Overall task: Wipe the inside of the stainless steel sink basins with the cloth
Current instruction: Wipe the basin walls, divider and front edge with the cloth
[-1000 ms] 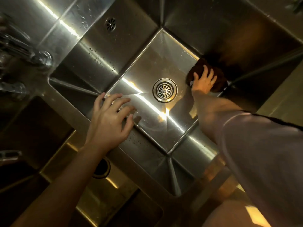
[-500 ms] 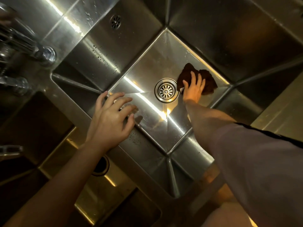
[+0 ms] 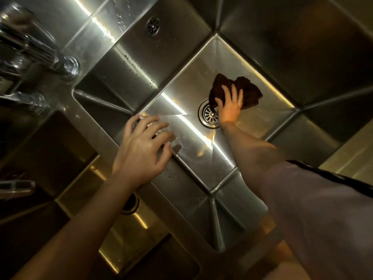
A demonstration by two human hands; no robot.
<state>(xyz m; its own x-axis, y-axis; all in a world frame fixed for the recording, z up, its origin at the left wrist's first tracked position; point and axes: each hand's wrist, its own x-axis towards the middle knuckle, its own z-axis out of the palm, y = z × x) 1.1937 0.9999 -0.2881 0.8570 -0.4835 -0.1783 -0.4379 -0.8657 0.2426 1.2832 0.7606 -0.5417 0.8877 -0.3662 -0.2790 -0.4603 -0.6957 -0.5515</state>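
A deep stainless steel sink basin (image 3: 262,122) fills the middle of the view, with a round drain strainer (image 3: 210,114) in its floor. A dark brown cloth (image 3: 250,91) lies crumpled on the basin floor just right of the drain. My right hand (image 3: 230,105) presses flat on the cloth with straight, spread fingers, its heel over the drain's right edge. My left hand (image 3: 143,148) rests on the divider rim (image 3: 96,126) between the two basins, fingers spread and slightly bent, holding nothing.
A chrome tap with handles (image 3: 60,63) stands at the upper left. An overflow hole (image 3: 153,26) sits in the basin's far wall. A second basin (image 3: 141,229) with its own drain (image 3: 130,205) lies lower left. My sleeve (image 3: 323,219) covers the lower right.
My right hand has slid the cloth from the basin's far right corner leftward across the floor to the drain's edge. My left hand has stayed on the rim.
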